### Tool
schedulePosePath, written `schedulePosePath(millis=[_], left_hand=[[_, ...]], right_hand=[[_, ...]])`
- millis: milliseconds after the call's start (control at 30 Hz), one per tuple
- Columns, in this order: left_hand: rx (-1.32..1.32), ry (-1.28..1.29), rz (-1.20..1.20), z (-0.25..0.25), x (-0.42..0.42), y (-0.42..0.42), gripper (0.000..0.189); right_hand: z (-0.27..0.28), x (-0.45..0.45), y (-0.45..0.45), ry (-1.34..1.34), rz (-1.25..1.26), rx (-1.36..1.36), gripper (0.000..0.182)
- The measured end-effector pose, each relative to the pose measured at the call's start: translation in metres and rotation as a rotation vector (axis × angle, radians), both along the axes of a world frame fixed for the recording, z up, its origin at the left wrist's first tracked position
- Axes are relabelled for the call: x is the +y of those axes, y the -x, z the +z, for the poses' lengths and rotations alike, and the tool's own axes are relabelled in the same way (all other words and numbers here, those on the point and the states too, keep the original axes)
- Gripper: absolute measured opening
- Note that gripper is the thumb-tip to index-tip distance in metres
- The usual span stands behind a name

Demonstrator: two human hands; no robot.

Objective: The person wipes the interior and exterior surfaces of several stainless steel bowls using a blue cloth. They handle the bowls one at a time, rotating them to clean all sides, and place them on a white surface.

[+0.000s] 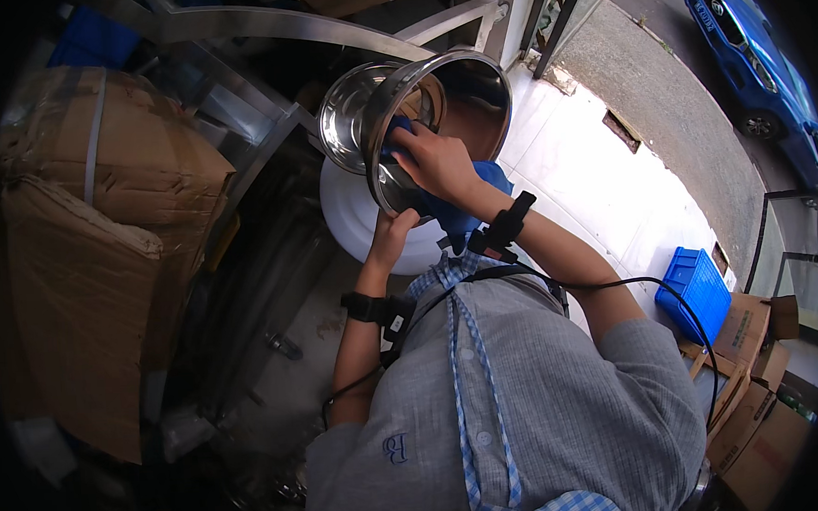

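My left hand (394,237) grips the near rim of a large, polished stainless steel bowl (473,92), which is tilted so its mouth faces up and to the right. Inside the bowl's mouth, my right hand (438,158) holds a dark blue cloth (452,211). Part of this cloth is bunched under the fingers, and the rest hangs over the rim. A second shiny steel bowl (341,117) sits just behind and left of the first, partly covered by it. Below both is a round white plastic surface (344,210), mostly hidden.
A strapped cardboard box (120,166) stands left, beside a metal frame (258,24). To the right are white floor tiles (570,150), a blue plastic crate (695,292) and cardboard boxes (757,411). Outside, a blue car (753,64) is parked. A black cable (618,283) runs along my right arm.
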State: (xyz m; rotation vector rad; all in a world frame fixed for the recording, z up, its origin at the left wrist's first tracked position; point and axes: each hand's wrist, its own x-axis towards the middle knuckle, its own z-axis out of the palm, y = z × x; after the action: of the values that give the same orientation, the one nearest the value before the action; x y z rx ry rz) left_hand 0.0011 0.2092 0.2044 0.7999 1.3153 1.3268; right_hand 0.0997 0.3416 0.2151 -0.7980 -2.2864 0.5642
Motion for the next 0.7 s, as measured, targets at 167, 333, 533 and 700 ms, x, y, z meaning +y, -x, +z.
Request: schedulePosePath(millis=[167,333,533,700], left_hand=[[0.066,-0.008,-0.057,-0.011,-0.006,0.01,0.01],[0.108,-0.093,-0.006,0.01,-0.003,-0.003,0.012],[0.057,-0.045,0.0,0.004,0.0,0.004,0.009],[0.108,-0.056,0.014,0.011,-0.011,0.004,0.011]], right_hand=[[0.006,0.003,-0.012,-0.098,-0.019,-0.006,0.023],[-0.005,0.04,-0.016,0.013,-0.339,0.091,0.022],[0.002,0.0,-0.011,0.006,0.011,-0.006,0.022],[-0.006,0.015,-0.018,0.067,-0.22,-0.043,0.024]])
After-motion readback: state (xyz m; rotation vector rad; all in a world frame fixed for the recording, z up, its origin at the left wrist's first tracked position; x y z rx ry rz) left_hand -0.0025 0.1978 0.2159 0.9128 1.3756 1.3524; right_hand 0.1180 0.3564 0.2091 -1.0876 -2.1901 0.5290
